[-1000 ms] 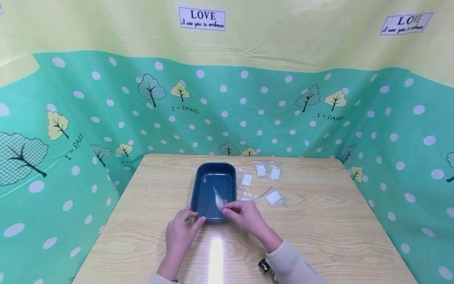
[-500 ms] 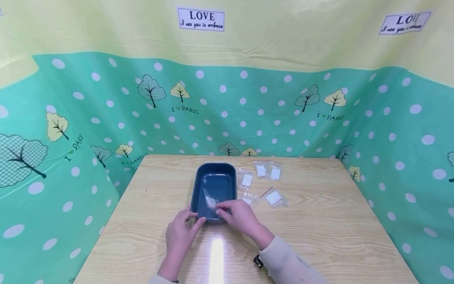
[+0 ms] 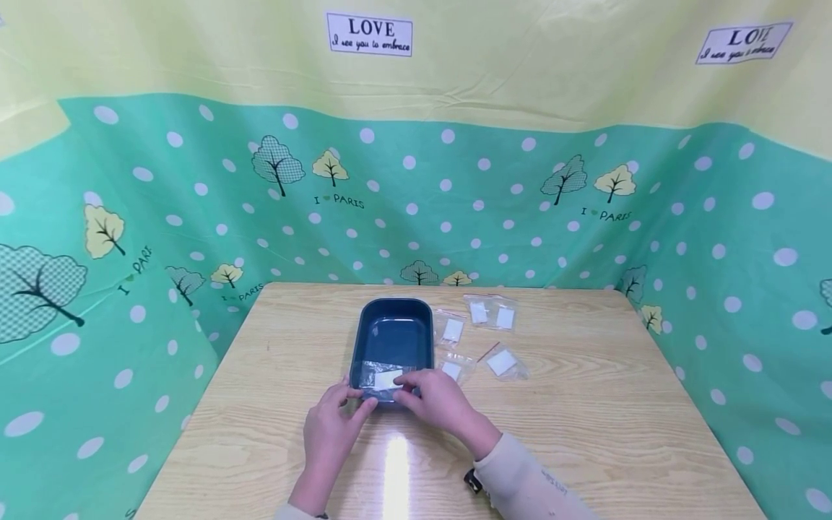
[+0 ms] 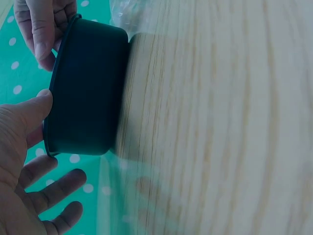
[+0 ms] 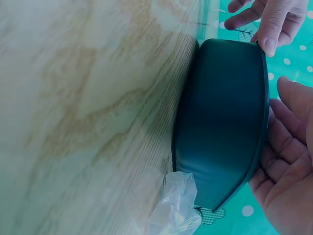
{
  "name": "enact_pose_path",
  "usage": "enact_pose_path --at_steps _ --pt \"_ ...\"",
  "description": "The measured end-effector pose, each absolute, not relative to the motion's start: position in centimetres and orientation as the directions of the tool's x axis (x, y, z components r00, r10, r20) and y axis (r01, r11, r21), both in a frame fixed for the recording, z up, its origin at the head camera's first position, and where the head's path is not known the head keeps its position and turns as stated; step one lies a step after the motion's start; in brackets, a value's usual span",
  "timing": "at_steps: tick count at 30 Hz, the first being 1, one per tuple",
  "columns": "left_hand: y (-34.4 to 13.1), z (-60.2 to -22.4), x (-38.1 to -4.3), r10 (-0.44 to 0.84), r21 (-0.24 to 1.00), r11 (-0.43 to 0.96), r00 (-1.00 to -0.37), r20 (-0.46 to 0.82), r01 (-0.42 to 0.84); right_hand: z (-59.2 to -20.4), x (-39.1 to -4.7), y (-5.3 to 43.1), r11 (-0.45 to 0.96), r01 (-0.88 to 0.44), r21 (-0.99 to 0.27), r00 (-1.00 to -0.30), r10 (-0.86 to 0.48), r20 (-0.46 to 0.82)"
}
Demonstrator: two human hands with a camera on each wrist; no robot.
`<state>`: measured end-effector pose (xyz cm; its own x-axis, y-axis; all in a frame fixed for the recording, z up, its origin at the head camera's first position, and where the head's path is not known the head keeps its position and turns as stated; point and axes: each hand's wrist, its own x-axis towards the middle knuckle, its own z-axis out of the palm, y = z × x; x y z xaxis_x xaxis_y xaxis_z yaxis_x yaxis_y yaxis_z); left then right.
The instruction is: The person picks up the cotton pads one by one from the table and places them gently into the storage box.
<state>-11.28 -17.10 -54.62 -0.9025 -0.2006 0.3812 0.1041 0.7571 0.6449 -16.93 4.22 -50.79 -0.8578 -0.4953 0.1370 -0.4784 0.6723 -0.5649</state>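
Observation:
A dark blue rectangular tray (image 3: 398, 339) sits on the table. My left hand (image 3: 330, 427) pinches its near left corner, thumb on the near rim (image 4: 47, 100) in the left wrist view and the other fingers spread away from the wall. Inside the near end of the tray lies a clear zip bag with a white card (image 3: 387, 380). Over that bag's right end hovers my right hand (image 3: 437, 401), thumb and forefinger apart. The right wrist view shows the right hand (image 5: 288, 161) with relaxed fingers at the rim, nothing gripped between them.
Right of the tray lie several more clear bags with white cards, one bag (image 3: 502, 362) farthest right and another (image 3: 451, 370) close against the tray wall. The wooden table (image 3: 585, 419) ends at a green dotted cloth (image 3: 494, 217) behind.
The right hand has moved left over the tray and let go of the bag. The bag, earlier tilted up edge-on, now lies with its white card showing. The left hand has stayed put.

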Motion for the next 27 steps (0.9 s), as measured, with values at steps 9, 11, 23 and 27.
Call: enact_pose_path --at_steps 9,11,23,27 --pt "-17.1 -54.6 -11.3 -0.21 0.663 0.744 -0.914 0.346 0.08 -51.1 -16.9 4.4 0.652 -0.481 -0.586 -0.855 -0.496 0.151" --pt "-17.1 -54.6 -11.3 -0.216 0.676 0.734 -0.925 0.311 0.056 -51.2 -17.0 4.4 0.639 -0.475 -0.605 -0.857 -0.493 0.152" --pt "-16.9 -54.3 -11.4 -0.21 0.683 0.73 -0.95 0.23 0.004 -51.0 -16.9 5.3 0.561 -0.422 -0.713 -0.887 -0.419 0.195" --pt "-16.9 -54.3 -11.4 -0.211 0.686 0.728 -0.952 0.219 -0.003 -50.4 -17.3 6.5 0.542 -0.434 -0.719 -0.892 -0.369 0.261"
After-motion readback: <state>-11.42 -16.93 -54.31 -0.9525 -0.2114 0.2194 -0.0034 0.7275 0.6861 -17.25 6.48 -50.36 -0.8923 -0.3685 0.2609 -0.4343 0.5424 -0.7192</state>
